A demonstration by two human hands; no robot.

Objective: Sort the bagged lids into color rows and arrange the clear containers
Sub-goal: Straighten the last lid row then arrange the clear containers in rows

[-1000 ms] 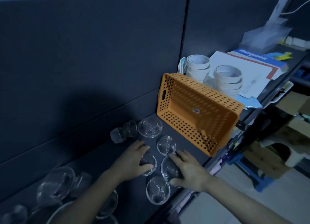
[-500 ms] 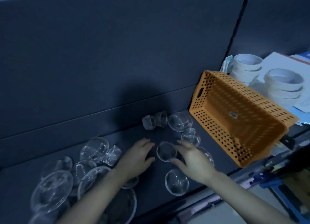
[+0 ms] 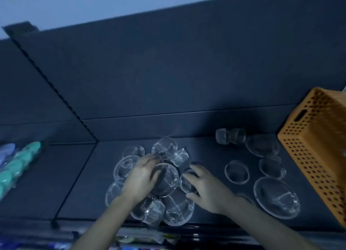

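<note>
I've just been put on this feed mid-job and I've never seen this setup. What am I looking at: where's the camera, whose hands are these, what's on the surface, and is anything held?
There is no machine here. A person works with bare hands, and the single picture comes from a camera worn on their head, looking down.

The left hand lies on a pile of clear containers; blur hides whether it grips one. The right hand has its fingers and thumb curled round a small clear container.

Other loose containers lie spread to the right, near an orange basket. Bagged green lids sit at the far left. Everything rests on a dark surface.
</note>
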